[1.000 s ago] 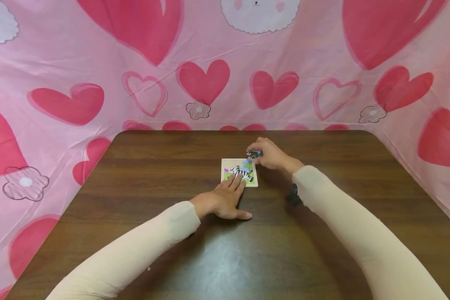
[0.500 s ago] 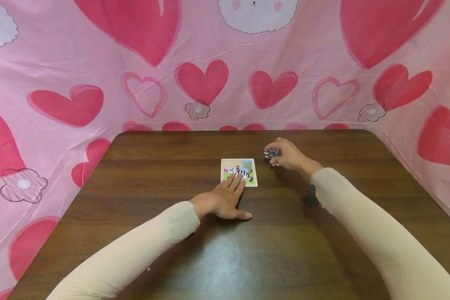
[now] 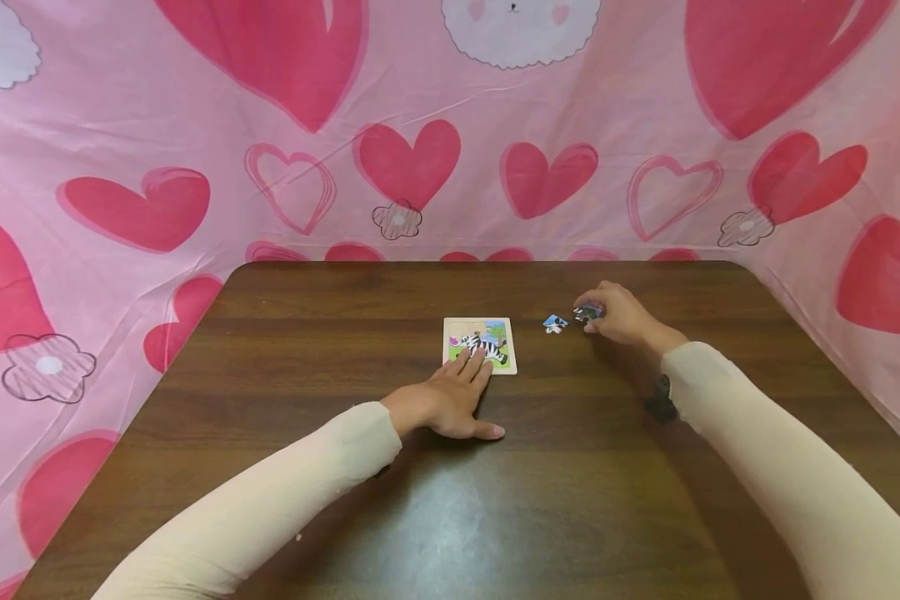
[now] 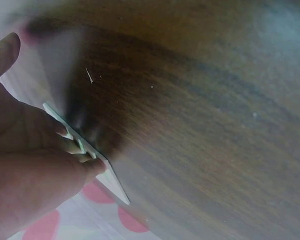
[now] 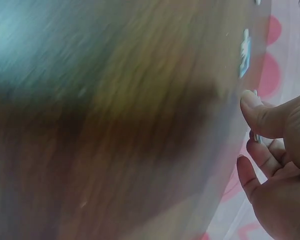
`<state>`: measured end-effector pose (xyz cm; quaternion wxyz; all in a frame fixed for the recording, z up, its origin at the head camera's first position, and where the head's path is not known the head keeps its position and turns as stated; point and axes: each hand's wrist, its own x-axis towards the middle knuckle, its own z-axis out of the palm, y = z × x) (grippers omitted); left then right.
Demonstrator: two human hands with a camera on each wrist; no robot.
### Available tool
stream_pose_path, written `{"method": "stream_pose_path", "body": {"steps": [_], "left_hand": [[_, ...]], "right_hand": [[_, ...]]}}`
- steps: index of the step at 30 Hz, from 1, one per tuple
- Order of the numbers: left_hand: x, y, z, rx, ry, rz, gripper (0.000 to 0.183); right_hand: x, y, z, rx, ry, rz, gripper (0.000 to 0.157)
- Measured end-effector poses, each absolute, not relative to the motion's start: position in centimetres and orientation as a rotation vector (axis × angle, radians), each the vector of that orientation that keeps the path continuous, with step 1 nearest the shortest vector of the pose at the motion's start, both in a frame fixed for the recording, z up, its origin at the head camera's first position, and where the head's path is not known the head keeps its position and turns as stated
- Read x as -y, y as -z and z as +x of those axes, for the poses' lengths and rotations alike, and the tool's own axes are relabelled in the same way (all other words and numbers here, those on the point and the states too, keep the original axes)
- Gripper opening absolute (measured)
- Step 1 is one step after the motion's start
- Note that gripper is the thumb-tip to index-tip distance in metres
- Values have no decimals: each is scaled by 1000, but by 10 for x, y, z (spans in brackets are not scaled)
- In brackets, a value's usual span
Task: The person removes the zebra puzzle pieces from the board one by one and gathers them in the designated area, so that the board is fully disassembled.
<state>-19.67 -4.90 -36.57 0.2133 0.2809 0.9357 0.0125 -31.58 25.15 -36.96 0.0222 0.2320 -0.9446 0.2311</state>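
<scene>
A small zebra jigsaw puzzle (image 3: 496,335) lies flat in a pale wooden frame in the middle of the table; the upper left part of it shows bare board. My left hand (image 3: 450,400) rests its straight fingers on the frame's lower left, covering that corner, with the thumb spread to the right. In the left wrist view, fingertips press along the frame (image 4: 115,184). To the right of the frame a blue, black and white puzzle piece (image 3: 556,323) lies on the table. Just past it, my right hand (image 3: 628,318) pinches a dark patterned puzzle piece (image 3: 587,312) between thumb and fingers.
The brown wooden table (image 3: 330,350) has rounded far corners. Directly behind it hangs a pink curtain (image 3: 480,167) with red hearts, continuing round both sides. A dark wrist device (image 3: 662,398) sits under the right cuff.
My right hand has moved right, away from the puzzle frame. One piece now lies on the table where the hand was, while another stays in its fingers. The left hand has kept still.
</scene>
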Motion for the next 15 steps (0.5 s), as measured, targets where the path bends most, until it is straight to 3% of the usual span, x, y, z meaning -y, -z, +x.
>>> {"method": "stream_pose_path", "body": {"steps": [15], "left_hand": [[47,365,-197,-2585,-37,775,99]], "right_hand": [[-275,372,-309,3084,-774,587,38]]}}
